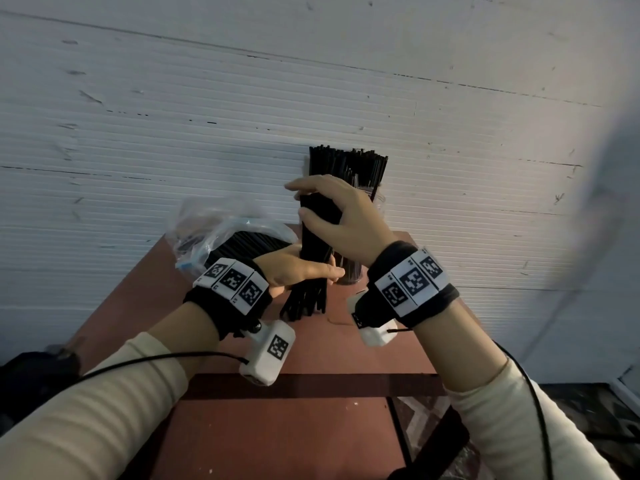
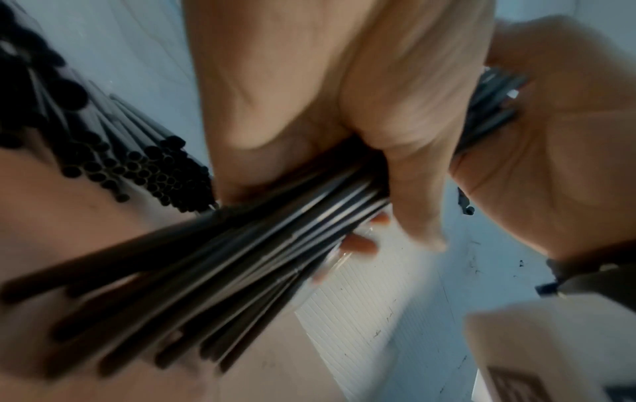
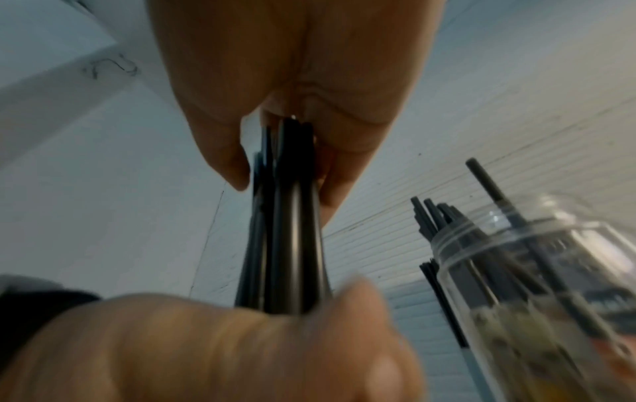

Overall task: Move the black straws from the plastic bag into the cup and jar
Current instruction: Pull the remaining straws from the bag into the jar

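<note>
Both hands hold one upright bundle of black straws [image 1: 313, 251] over the red-brown table [image 1: 294, 427]. My left hand [image 1: 298, 270] grips its lower part; my right hand [image 1: 332, 220] is wrapped round its upper part. The bundle's lower ends [image 1: 304, 306] fan out near the table top. In the left wrist view the bundle [image 2: 261, 234] runs across my palm, and in the right wrist view its straws [image 3: 285, 217] sit between thumb and fingers. Behind it a clear jar [image 3: 537, 285] stands filled with black straws [image 1: 360, 168]. The plastic bag [image 1: 221, 233] with more straws lies at the left.
A white ribbed wall [image 1: 311, 98] rises right behind the table. The table's front edge has a dark band [image 1: 311, 386]. Cables run from both wrist cameras down along my cream sleeves [image 1: 519, 427].
</note>
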Available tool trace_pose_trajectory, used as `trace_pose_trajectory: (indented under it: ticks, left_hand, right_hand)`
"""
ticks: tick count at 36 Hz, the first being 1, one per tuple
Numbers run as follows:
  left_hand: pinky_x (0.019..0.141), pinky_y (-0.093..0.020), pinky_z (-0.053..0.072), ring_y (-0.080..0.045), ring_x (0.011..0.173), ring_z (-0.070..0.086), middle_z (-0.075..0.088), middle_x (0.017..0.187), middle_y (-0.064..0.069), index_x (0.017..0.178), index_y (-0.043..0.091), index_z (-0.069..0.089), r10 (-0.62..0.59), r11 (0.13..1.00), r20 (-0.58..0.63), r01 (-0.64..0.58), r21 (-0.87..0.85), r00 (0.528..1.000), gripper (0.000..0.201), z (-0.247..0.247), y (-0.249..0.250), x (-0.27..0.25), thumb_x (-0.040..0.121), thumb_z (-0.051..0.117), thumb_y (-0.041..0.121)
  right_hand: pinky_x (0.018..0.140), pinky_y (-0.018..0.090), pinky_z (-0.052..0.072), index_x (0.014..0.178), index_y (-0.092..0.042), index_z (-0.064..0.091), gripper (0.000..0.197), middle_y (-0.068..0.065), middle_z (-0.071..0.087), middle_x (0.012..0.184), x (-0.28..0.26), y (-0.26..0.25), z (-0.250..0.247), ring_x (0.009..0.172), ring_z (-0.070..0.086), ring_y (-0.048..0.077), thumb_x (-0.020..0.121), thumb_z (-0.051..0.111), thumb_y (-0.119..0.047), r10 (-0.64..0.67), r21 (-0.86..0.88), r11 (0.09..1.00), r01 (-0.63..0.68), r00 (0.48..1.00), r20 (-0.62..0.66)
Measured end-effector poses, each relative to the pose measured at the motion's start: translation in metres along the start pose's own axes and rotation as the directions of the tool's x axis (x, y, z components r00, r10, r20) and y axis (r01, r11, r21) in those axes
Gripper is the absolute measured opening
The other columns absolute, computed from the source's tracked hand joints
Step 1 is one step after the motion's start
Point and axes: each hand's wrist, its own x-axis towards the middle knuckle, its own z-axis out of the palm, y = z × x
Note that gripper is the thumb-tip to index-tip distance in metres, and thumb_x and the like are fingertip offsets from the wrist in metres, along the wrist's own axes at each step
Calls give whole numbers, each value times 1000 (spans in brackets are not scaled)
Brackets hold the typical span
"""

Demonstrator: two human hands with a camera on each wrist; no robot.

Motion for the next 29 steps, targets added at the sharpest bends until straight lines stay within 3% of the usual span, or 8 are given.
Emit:
trace_pose_trajectory:
  ticks: [3,8,12,14,18,21,24,29]
  left_hand:
    - [96,-28,45,-17,96,60,62,95,-12,98,-9,63,14,1000,-78,-15,-10,997,32,0,5,-1,94,62,23]
    - [98,-30,47,-12,106,63,70,102,0,102,12,69,-90,994,-86,85,-64,992,30,0,-4,1,90,65,40]
    - [95,-32,51,-14,99,65,70,95,-1,110,7,68,-115,987,-141,97,-124,983,41,-2,-9,1,88,67,42]
    - [91,-30,52,-13,93,65,69,92,-2,108,3,68,-122,989,-143,108,-105,982,45,-3,-8,0,87,68,43]
    - [109,-38,40,-11,104,63,71,97,4,93,13,73,-162,986,-82,164,24,983,34,-8,-16,-1,80,72,44]
    - [100,-27,41,-13,109,61,71,102,1,91,13,74,-195,976,-96,203,84,976,44,-8,-16,-1,82,67,55]
    - [80,-15,45,-13,95,63,68,88,-1,81,9,68,-113,989,-149,125,74,982,38,-3,-8,-2,92,60,44]
    - [106,-36,41,-22,100,63,64,78,3,67,17,59,113,993,-211,-103,55,971,34,-1,8,-8,95,57,36]
  right_hand:
    - [90,14,45,108,-10,70,22,-2,66,105,2,0,1,99,60,2,87,65,-8,9,69,998,-2,995,-99]
    - [84,15,46,93,-9,70,8,-4,66,95,3,3,2,92,60,5,86,68,-12,82,88,993,-76,994,-74]
    - [79,14,46,92,-10,68,8,-3,65,92,4,5,2,88,58,4,85,69,-13,92,81,993,-83,989,-117]
    - [80,14,47,94,-10,68,9,-2,65,94,4,6,1,89,58,2,85,69,-13,90,84,993,-77,984,-155]
    - [80,12,46,100,-11,67,14,-4,65,97,1,9,2,91,59,4,86,66,-10,101,48,994,-97,992,-77]
    - [79,12,46,102,-11,65,16,-4,64,99,0,10,1,92,59,5,85,67,-10,85,28,996,-84,994,-65]
    - [86,16,48,112,-12,61,29,-4,62,107,1,3,-3,99,57,3,85,69,-14,68,22,998,-66,994,-84]
    - [85,14,47,135,-21,39,76,-6,49,128,0,-5,-21,105,54,3,74,81,-37,179,81,983,-167,967,-180]
